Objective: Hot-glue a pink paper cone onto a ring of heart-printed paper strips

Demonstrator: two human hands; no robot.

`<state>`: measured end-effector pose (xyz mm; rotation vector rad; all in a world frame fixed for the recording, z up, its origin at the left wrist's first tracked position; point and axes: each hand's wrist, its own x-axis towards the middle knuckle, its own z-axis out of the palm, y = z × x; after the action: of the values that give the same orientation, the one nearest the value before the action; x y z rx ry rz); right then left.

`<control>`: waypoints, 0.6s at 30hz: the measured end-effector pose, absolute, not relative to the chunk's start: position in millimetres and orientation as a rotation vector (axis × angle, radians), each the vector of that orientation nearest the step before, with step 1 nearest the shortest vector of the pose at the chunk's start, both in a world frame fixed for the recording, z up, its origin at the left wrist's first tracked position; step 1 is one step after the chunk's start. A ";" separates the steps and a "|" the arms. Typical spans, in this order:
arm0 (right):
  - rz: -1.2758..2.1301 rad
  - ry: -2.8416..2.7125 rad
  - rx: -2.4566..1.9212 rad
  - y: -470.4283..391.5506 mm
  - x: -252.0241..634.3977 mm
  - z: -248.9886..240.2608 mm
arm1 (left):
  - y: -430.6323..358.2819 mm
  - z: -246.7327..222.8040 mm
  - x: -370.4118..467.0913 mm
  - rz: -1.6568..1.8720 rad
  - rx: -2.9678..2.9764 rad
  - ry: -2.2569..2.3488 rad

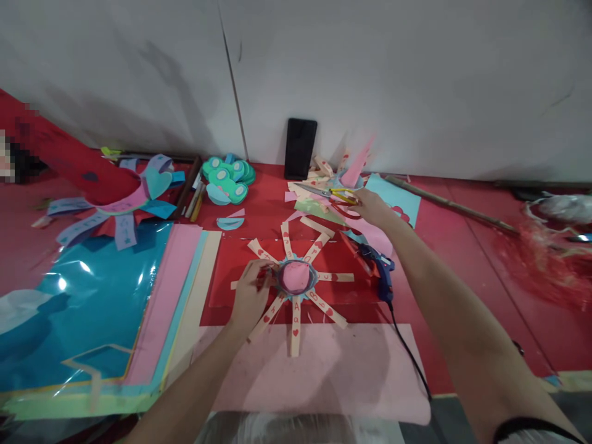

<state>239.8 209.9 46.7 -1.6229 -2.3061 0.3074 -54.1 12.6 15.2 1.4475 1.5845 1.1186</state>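
Note:
In the head view, a paper craft lies in front of me. It has a pink cone in a blue scalloped ring, with several cream strips fanned out bearing red letters and hearts. My left hand grips the left side of its ring, its fingertips partly hidden. Farther back, my right hand is closed on the handles of a pair of scissors, one yellow and one red, whose blades point left over paper scraps. Below that hand rests a blue glue gun with a black cord.
A black phone leans on the wall. Behind the scissors stands another pink cone. Green paper shapes and coloured sheets lie left, near a red cone craft. A stick lies right.

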 end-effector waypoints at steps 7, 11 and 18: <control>0.291 -2.400 -1.979 212.6 227.9 42.2 | 12.2 11.7 -56.0 1.132 1.474 1.590; 0.551 -2.071 -1.872 210.6 229.1 53.0 | 12.1 12.3 -55.6 1.126 1.443 1.585; 1.251 -1.595 -1.482 204.2 208.4 70.1 | 12.4 18.3 -54.6 1.131 1.450 1.591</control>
<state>208.4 204.2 70.1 -1.4822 -1.5945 1.2506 -54.6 12.4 18.3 1.4500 1.5907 1.1312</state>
